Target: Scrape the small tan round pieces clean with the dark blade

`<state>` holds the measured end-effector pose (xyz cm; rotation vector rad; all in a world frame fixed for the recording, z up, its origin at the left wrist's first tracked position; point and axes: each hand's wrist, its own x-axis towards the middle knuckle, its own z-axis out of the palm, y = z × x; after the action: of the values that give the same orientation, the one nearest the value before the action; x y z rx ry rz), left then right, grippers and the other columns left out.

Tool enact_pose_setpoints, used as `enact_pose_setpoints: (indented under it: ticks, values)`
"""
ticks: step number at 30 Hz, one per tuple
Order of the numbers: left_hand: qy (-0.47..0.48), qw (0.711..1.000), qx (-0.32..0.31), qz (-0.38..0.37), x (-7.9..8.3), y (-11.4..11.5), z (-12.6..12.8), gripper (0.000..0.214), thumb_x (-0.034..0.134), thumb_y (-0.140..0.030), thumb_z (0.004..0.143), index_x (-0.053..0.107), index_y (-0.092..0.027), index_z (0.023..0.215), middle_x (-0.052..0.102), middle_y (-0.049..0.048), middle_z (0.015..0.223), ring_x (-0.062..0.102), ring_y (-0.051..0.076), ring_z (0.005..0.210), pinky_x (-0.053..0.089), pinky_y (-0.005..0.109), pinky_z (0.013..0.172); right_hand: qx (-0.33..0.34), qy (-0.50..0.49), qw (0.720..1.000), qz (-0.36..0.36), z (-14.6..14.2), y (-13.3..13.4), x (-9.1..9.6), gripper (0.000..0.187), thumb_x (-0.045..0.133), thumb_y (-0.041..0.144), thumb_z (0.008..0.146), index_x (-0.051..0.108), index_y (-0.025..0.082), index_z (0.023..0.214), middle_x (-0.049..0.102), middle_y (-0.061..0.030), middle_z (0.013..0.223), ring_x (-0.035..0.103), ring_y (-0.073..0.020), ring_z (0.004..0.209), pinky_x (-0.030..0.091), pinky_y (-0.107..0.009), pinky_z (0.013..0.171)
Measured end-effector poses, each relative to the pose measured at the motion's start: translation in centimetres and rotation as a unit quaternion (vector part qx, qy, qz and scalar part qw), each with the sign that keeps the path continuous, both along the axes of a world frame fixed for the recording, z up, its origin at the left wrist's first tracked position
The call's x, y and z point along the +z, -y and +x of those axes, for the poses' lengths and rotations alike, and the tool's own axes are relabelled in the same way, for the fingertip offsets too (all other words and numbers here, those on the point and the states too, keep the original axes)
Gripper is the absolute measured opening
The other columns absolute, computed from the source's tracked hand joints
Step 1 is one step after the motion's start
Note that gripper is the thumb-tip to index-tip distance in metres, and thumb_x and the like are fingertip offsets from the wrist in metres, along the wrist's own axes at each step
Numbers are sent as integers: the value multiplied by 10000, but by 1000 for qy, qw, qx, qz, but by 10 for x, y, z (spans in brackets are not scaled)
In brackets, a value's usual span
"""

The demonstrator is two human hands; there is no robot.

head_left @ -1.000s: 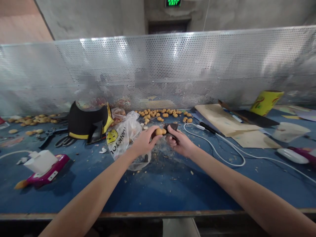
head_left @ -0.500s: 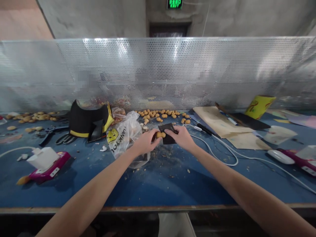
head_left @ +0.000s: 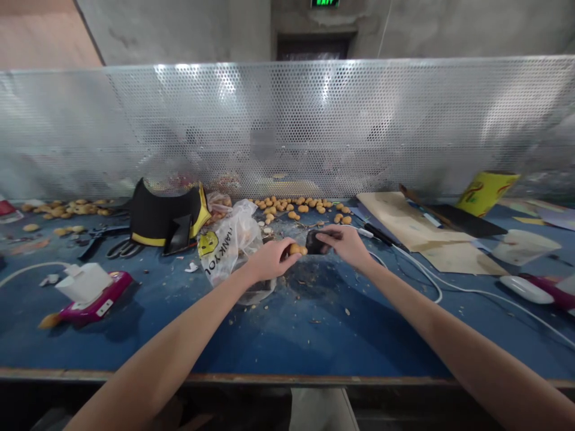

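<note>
My left hand (head_left: 269,260) pinches a small round orange-brown fruit (head_left: 296,249) just above the blue table (head_left: 291,335). Close to its right, my right hand (head_left: 344,244) grips a small black object (head_left: 313,241), its fingers curled over the top. The two hands nearly touch over a patch of crumbs and shell bits (head_left: 309,278). A clear plastic bag with a yellow smiley face (head_left: 227,245) lies against my left wrist. Behind the hands, several more of the same fruits (head_left: 296,208) are scattered along the back of the table.
A perforated metal screen (head_left: 287,126) walls off the table's far edge. At the left are a black and yellow pouch (head_left: 164,216), scissors (head_left: 114,246), a pink device with a white block (head_left: 90,290) and more fruits (head_left: 63,211). To the right lie a white cable (head_left: 431,281), brown paper (head_left: 417,230) and a yellow cup (head_left: 487,191).
The black object in my right hand has turned from a flat face-on view to a smaller, edge-on shape. Both hands stay over the same spot with the fruit still pinched.
</note>
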<state>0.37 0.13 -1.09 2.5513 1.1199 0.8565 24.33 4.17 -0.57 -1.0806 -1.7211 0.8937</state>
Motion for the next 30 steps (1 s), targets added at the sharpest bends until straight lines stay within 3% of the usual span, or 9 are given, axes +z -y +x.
enact_pose_setpoints:
  ticks: [4, 12, 15, 19, 23, 30]
  values:
    - [3, 1000, 3, -1, -1, -2, 0, 298, 454, -438, 946, 568, -187, 1058, 623, 30, 739, 559, 161, 629, 373, 290, 584, 38, -74, 996, -27, 1, 2, -3, 292, 735, 431, 755, 703, 176, 894, 745, -62, 909, 705, -225, 866, 566, -377, 824]
    - [8, 1000, 6, 5, -4, -3, 2, 323, 454, -484, 943, 550, -187, 1027, 600, 15, 710, 537, 153, 603, 344, 278, 561, 101, 63, 983, 137, -2, 17, 0, 154, 621, 301, 868, 711, 204, 946, 718, -69, 1133, 669, -231, 1057, 528, -393, 921]
    - [12, 1000, 12, -3, -4, -3, 2, 314, 460, -488, 943, 544, -186, 970, 586, 5, 683, 534, 151, 598, 337, 272, 556, 88, 133, 971, 179, -1, 18, 1, 262, 573, 196, 870, 728, 247, 1076, 741, -35, 1076, 695, -216, 987, 542, -366, 886]
    - [10, 1000, 4, -13, -6, -7, 3, 289, 479, -457, 941, 562, -180, 949, 589, 0, 684, 527, 143, 585, 337, 270, 553, 107, 176, 954, 217, 3, 13, -3, 470, 540, 14, 755, 742, 282, 1084, 742, 6, 1091, 680, -216, 1055, 519, -346, 949]
    - [-5, 1000, -18, 4, -12, -14, 3, 283, 486, -432, 949, 620, -182, 963, 635, 24, 773, 563, 161, 675, 402, 285, 633, 141, 198, 945, 221, 7, 5, -10, 593, 510, -60, 681, 736, 301, 1093, 738, 32, 1105, 690, -189, 1043, 517, -312, 957]
    - [-25, 999, -44, 10, -25, -24, 0, 331, 525, -444, 936, 706, -188, 1044, 644, 82, 994, 614, 191, 871, 488, 341, 825, 166, 226, 935, 216, 6, -2, -19, 465, 563, -15, 713, 755, 269, 1026, 756, 0, 1053, 708, -184, 1001, 529, -295, 913]
